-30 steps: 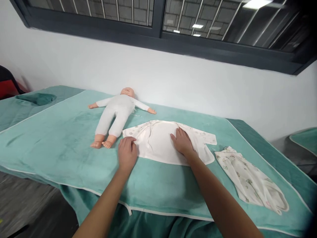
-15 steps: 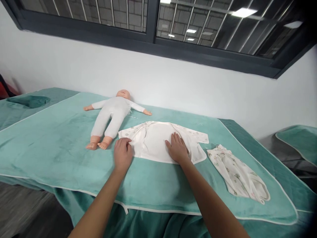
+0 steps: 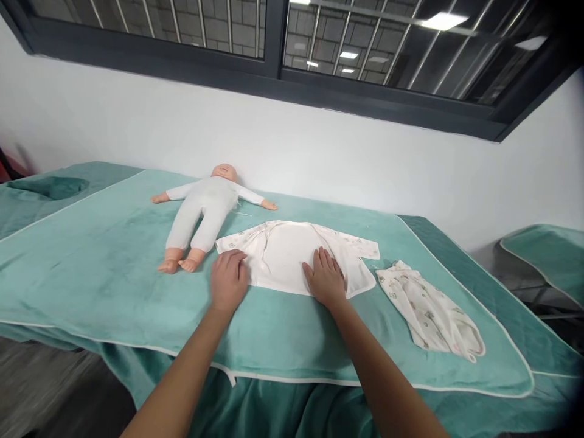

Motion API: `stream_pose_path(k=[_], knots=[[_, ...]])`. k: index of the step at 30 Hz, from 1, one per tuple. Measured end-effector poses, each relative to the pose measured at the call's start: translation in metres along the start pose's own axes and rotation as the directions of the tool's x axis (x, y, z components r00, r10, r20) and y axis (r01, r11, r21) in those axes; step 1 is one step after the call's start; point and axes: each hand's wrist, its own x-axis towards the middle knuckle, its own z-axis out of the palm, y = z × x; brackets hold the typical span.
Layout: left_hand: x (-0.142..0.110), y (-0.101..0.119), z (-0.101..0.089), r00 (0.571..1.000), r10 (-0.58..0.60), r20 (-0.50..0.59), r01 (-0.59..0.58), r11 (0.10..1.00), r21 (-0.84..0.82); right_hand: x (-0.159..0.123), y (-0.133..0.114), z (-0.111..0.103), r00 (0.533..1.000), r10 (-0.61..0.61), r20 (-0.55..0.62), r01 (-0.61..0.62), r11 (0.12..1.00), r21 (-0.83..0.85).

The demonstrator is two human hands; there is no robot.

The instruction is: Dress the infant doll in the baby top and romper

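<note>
A white baby shirt [image 3: 289,252] with small prints on its sleeves lies spread out before me, its front laid apart. My left hand [image 3: 228,278] is at the shirt's left side, fingers curled closed over the edge of the cloth; the fingertips are partly hidden. Flat on the right part of the shirt rests my right hand [image 3: 325,277], open, with its thumb apart from the fingers. Beyond my left hand a baby doll [image 3: 207,198] in a white body suit lies on its back with arms stretched out. To the right are printed baby pants [image 3: 431,310], loosely laid and wrinkled.
A light green padded sheet [image 3: 114,267] with white piping covers the bed. Behind it rises a white wall [image 3: 310,152] below a dark-framed, barred window [image 3: 274,73]. Another green-covered surface [image 3: 547,255] stands at the right. Grey floor [image 3: 50,389] shows at lower left.
The view has shifted slightly. Both hands stay in nearly the same places on the shirt; the doll and pants have not moved on the sheet.
</note>
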Motion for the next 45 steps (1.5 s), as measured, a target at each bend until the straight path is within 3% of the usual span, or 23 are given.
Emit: stream_pose_path(k=[2,5,7,9,14,22,34,39,45], knots=[[0.0,0.01,-0.004,0.984,0.158,0.088,-0.159,0.987,0.005,-0.002,-0.001,0.0,1.0,0.001,-0.005,-0.001,1.0,-0.008],[0.001,0.026,-0.008,0.898,0.367,0.242,-0.361,0.93,-0.068,-0.005,-0.001,0.001,1.0,-0.003,-0.014,0.002,1.0,-0.015],[0.003,0.033,-0.009,0.853,0.426,0.3,-0.413,0.904,-0.11,-0.006,-0.002,0.001,1.0,0.0,-0.017,0.0,1.0,-0.018],[0.004,0.035,-0.009,0.848,0.407,0.34,-0.398,0.912,-0.1,-0.008,-0.002,0.001,1.0,0.003,-0.014,-0.003,1.0,-0.02],[0.003,0.032,-0.007,0.883,0.31,0.353,-0.343,0.939,0.033,-0.018,-0.005,0.0,1.0,-0.015,-0.016,0.015,1.0,-0.02],[0.001,0.032,-0.006,0.888,0.295,0.354,-0.339,0.938,0.068,-0.042,-0.013,-0.004,0.999,-0.045,-0.029,0.045,0.999,-0.002],[0.0,0.03,-0.003,0.913,0.246,0.326,-0.287,0.954,0.084,-0.095,-0.048,-0.019,0.968,-0.252,0.005,0.249,0.958,0.141],[-0.002,0.029,-0.003,0.913,0.25,0.322,-0.284,0.957,0.062,-0.071,-0.065,-0.026,0.957,-0.287,0.049,0.259,0.916,0.307],[-0.002,0.027,-0.002,0.918,0.252,0.306,-0.282,0.958,0.057,0.011,-0.092,-0.01,0.932,-0.347,0.105,0.316,0.919,0.235]])
